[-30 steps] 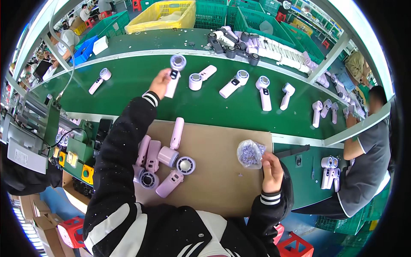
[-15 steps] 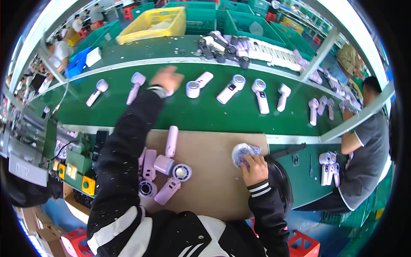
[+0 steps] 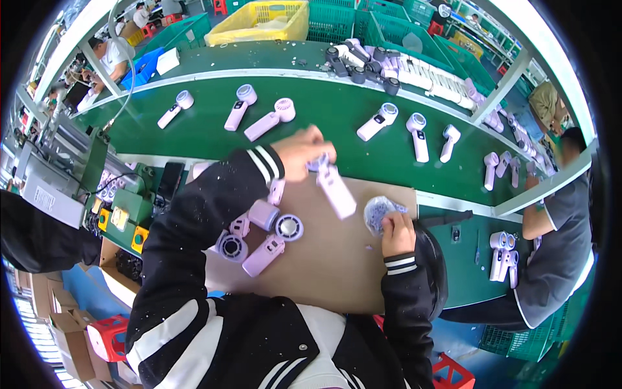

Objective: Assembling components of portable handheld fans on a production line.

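Note:
My left hand is closed on the head end of a lilac handheld fan, lifted over the brown work mat with its handle slanting down to the right. At a clear plastic bag of small purple parts, my right hand has its fingertips pinched together against the bag's edge. Whatever sits between those fingertips is too small to make out. Left of the mat's middle lies a loose group of lilac fans, among them a fan with a silver centre and a fan lying on its side.
Several fans, such as a white-grilled fan, lie spaced along the green belt. A machine with yellow button boxes stands at left. A co-worker sits at right by some standing fans. Crates, including a yellow crate, line the back.
My left hand has let go of one fan on the belt, taken hold of another and brought it back over the mat. My right hand stays at the bag. The view has shifted.

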Demonstrator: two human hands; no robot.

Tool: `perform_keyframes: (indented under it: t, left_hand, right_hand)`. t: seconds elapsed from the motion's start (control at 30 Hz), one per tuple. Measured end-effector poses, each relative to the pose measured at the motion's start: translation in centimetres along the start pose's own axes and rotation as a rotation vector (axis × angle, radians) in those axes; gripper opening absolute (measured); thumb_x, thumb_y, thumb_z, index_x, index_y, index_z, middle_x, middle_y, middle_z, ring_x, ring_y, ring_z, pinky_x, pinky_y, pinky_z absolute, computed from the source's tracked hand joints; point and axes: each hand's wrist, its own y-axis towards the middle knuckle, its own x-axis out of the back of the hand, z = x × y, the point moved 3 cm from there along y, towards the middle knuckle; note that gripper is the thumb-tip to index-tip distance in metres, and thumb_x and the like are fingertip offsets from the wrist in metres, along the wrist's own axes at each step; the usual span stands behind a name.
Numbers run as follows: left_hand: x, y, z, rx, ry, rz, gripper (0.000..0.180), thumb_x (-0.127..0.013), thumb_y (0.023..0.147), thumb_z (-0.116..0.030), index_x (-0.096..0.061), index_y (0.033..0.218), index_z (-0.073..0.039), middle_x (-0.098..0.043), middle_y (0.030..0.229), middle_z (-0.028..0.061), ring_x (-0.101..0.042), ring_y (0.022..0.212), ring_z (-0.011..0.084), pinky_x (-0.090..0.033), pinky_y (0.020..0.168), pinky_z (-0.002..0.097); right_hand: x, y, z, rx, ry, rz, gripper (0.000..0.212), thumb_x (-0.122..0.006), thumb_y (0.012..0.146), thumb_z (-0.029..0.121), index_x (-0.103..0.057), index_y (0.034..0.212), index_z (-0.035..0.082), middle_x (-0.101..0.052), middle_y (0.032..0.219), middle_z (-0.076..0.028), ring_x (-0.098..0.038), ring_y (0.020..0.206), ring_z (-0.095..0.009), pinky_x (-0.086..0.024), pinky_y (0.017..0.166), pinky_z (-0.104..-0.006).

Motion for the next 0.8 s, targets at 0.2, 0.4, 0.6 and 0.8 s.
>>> perform_keyframes:
  t: [0.2, 0.4, 0.6, 0.8]
  left_hand:
    - [-5.7, -5.5, -7.9, -0.277, -0.3, 0.274, 0.05, -0.059, 0.066, 0.004, -0.063, 0.109, -0.02, -0.048, 0.116, 0.0098, -0.054, 0.098, 0.0286, -0.045, 0.086, 0.0402]
    - [-1.9, -11.7, -11.6, 0.135, -0.055, -0.176, 0.058, -0.064, 0.071, -0.009, -0.051, 0.127, -0.016, -0.044, 0.124, 0.0139, -0.044, 0.113, 0.0315, -0.038, 0.093, 0.0417]
    - [-4.6, -20.1, -13.6, 0.38, -0.01, -0.334, 0.058, -0.063, 0.076, -0.013, -0.049, 0.132, -0.015, -0.04, 0.139, 0.0131, -0.041, 0.121, 0.0305, -0.037, 0.094, 0.0394]
    - [-6.6, -19.4, -12.7, 0.419, 0.082, -0.433, 0.048, -0.062, 0.077, -0.011, -0.058, 0.124, -0.016, -0.04, 0.142, 0.0086, -0.041, 0.122, 0.0291, -0.036, 0.096, 0.0392]
  right_hand:
    - [0.3, -0.2, 1.6, -0.044, 0.379, 0.02, 0.007, -0.058, 0.091, 0.006, -0.059, 0.096, 0.003, -0.063, 0.09, -0.01, -0.055, 0.071, -0.023, -0.047, 0.069, -0.0309]
    - [0.2, -2.7, 3.0, -0.184, 0.856, 0.073, 0.011, -0.054, 0.095, 0.009, -0.058, 0.102, 0.001, -0.059, 0.088, -0.007, -0.052, 0.074, -0.014, -0.045, 0.072, -0.0255]
    - [-2.7, -4.1, 4.4, -0.012, 0.734, 0.145, 0.012, -0.051, 0.096, 0.007, -0.058, 0.104, 0.001, -0.057, 0.085, -0.006, -0.052, 0.073, -0.014, -0.046, 0.072, -0.0255]
    - [-4.1, -4.0, 6.9, 0.03, 0.759, 0.239, 0.012, -0.051, 0.096, 0.005, -0.06, 0.103, 0.001, -0.057, 0.088, -0.007, -0.052, 0.075, -0.014, -0.045, 0.072, -0.0254]
